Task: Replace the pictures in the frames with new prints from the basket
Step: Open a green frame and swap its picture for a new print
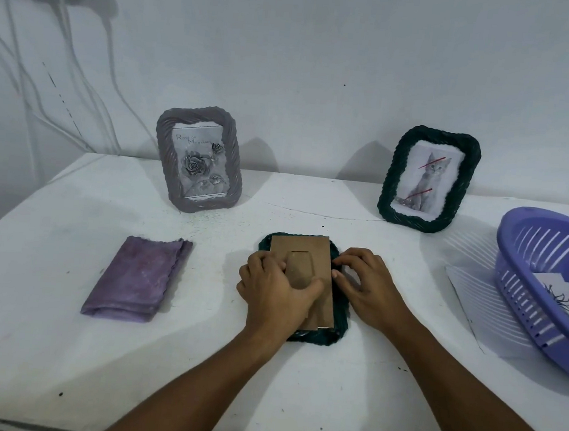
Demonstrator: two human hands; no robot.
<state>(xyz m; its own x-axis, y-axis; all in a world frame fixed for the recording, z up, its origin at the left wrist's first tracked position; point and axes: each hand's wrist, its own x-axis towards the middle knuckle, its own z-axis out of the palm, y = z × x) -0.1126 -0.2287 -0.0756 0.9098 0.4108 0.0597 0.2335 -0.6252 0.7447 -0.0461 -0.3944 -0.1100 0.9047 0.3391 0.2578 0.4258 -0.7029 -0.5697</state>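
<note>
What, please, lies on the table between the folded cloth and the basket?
In the head view, a green frame lies face down between the cloth and the basket, with both hands on its cardboard back.
</note>
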